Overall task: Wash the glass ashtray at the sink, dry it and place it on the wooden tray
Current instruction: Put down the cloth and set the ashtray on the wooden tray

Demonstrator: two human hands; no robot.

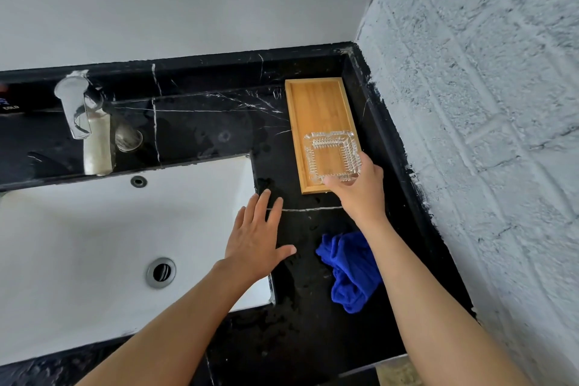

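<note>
The square glass ashtray [332, 155] is over the near end of the wooden tray [316, 103], which lies on the black counter by the right wall. My right hand [360, 188] grips the ashtray's near edge, thumb on the front rim. I cannot tell whether the ashtray rests on the tray or hovers just above it. My left hand [257, 238] is flat with spread fingers at the sink's right edge, holding nothing. The white sink [78, 244] lies to the left.
A crumpled blue cloth [351, 273] lies on the black marble counter [219, 125] under my right forearm. A chrome faucet [75, 110] stands behind the sink. A rough white brick wall [485, 103] borders the counter on the right. The counter looks wet in patches.
</note>
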